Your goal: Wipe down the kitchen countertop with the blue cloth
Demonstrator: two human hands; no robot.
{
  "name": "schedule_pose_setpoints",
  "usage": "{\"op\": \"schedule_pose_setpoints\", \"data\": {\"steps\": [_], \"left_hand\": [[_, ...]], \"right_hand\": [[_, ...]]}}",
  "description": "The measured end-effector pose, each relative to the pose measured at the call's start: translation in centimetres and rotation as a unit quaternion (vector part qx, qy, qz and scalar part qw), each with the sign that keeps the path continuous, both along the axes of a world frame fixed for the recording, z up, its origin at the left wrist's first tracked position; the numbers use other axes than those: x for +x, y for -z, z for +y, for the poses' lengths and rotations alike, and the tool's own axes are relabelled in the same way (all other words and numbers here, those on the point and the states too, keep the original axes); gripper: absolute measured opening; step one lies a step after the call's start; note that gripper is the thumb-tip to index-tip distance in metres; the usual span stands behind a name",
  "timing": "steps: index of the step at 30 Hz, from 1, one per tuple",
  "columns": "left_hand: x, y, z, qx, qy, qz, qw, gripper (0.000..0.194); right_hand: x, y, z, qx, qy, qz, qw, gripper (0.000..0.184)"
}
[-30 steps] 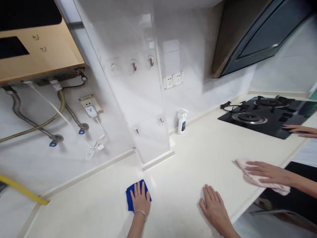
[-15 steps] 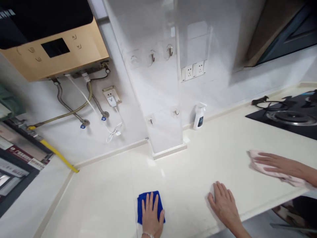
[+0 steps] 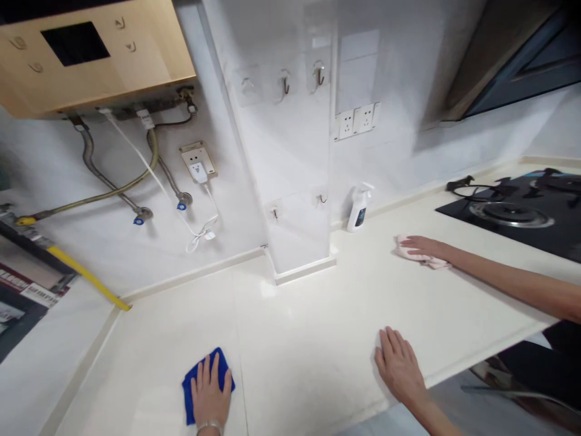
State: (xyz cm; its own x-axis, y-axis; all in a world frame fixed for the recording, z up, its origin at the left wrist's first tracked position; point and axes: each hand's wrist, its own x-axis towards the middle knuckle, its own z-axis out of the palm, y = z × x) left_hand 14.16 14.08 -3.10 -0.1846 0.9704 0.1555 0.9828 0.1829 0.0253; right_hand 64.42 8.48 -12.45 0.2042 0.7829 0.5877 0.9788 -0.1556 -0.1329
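My left hand [image 3: 211,393] lies palm down with fingers spread on a folded blue cloth [image 3: 190,387], pressing it against the pale countertop [image 3: 299,351]. A bracelet circles that wrist. Flat on the counter near its front edge rests my right hand [image 3: 399,366], with nothing in it. Farther right, another person's hand [image 3: 426,247] reaches in from the side and presses on a crumpled pink cloth [image 3: 411,254]. Behind that cloth, a white spray bottle [image 3: 357,209] stands upright by the wall.
A black gas stove [image 3: 535,212] is set into the counter at right. At upper left hangs a gold water heater [image 3: 149,54] with hoses beneath. A yellow pipe [image 3: 86,275] runs down to the left corner. The wall column [image 3: 297,239] juts over the counter's back.
My left hand and the blue cloth have slid left across the counter. The other person's hand has moved the pink cloth back and left. My right hand stays nearly in place. The view shifted slightly.
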Motion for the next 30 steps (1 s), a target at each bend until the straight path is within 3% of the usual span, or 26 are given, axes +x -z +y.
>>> {"op": "schedule_pose_setpoints", "data": {"steps": [6,12,23,30], "left_hand": [[-0.3,0.6,1.3,0.024,-0.016,0.032,0.999,0.059],[0.2,0.9,3.9,0.031,0.065,0.024,0.997,0.055],[5.0,-0.1,17.8,0.018,0.124,-0.009,0.992,0.057],[6.2,-0.9,26.3,0.016,0.135,0.000,0.991,0.057]], "right_hand": [[-0.2,1.0,-1.5,0.025,-0.041,-0.013,0.999,0.061],[-0.8,0.5,-1.7,0.021,-0.021,0.003,1.000,0.063],[-1.0,-0.3,-1.4,0.013,-0.006,0.038,0.999,0.060],[-1.3,-1.5,-1.3,-0.020,0.006,0.040,0.999,0.060]]}}
